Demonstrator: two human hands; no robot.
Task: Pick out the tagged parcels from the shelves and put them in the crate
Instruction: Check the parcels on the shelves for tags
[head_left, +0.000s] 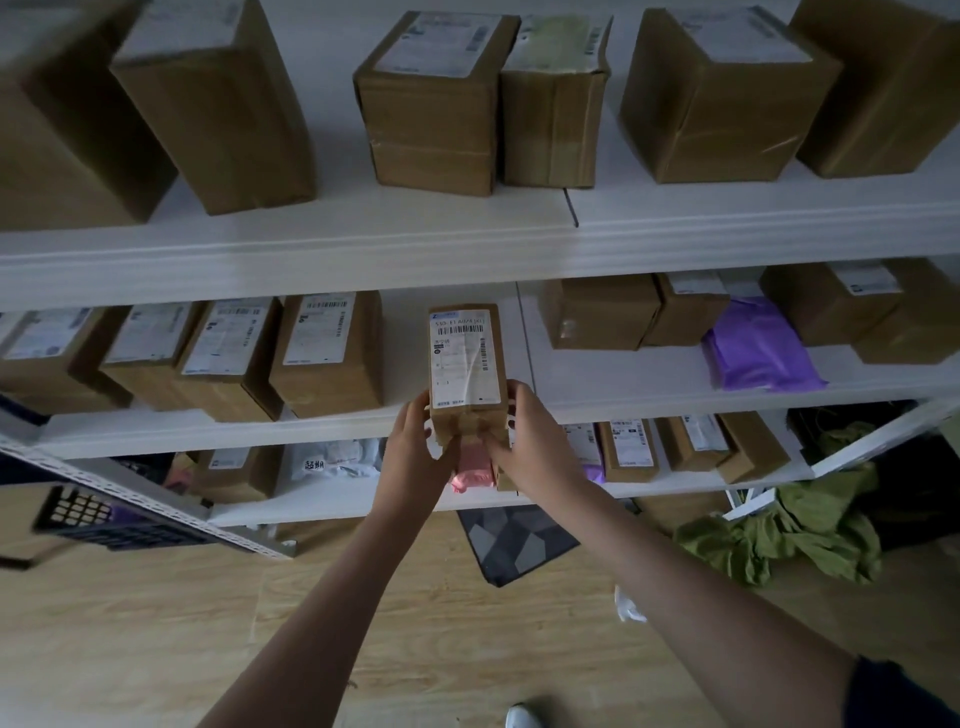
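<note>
1. Narrow cardboard parcel (467, 364) with a shipping label sat at the near edge of the middle shelf (675, 400).
2. Left hand (415, 441) and right hand (530, 431) gripped its near end, fingers curled round both sides.
3. Looked light and stiff; taped faces possibly slick, so hold the side walls.

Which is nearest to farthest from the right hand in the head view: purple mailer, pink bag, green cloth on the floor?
From the right hand:
1. pink bag: lower shelf, just left of the hand, by its fingers.
2. purple mailer: middle shelf, up and to the right.
3. green cloth: floor, far right, past the shelf end.
</note>
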